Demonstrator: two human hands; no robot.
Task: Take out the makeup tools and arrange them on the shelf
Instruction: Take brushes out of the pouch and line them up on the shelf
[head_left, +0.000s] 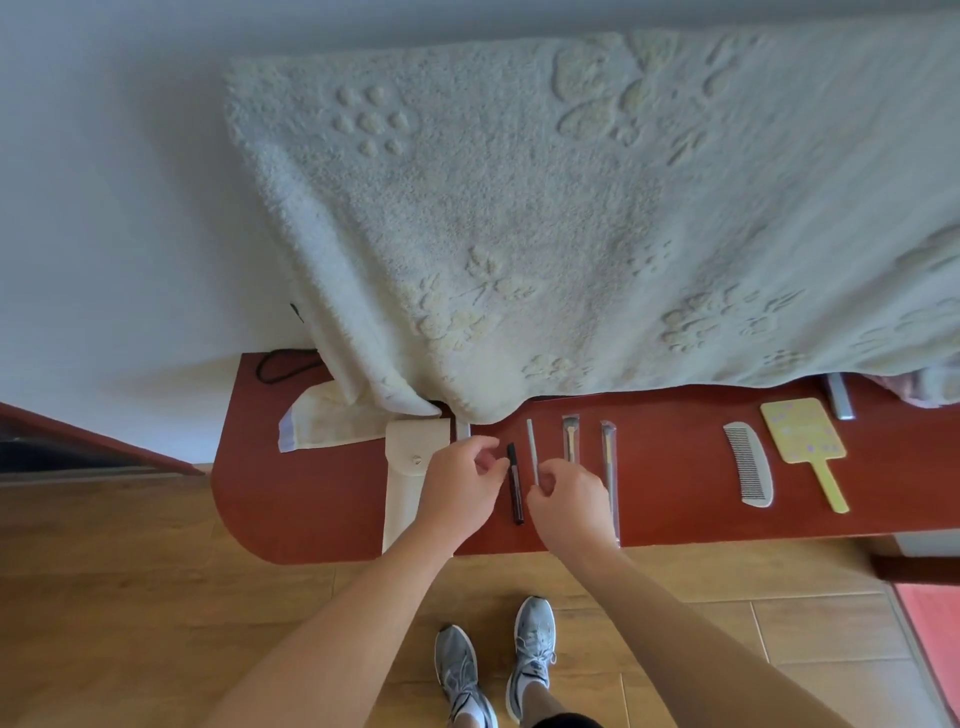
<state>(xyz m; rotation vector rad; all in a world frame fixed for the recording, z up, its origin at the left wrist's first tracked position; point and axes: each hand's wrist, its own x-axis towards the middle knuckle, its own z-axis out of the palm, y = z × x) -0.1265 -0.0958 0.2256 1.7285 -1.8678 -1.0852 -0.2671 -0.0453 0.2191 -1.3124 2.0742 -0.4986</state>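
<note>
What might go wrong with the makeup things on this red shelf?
The longer sleeved brush reaches the front edge of the shelf by the right hand; a nudge might drop it. The black pen beside the left hand may roll if bumped. The blanket sags onto the shelf behind the white stick the right hand pinches and could snag it.

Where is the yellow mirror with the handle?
In the head view, the yellow hand mirror lies near the right end of the red-brown shelf, just right of the white comb.
</note>
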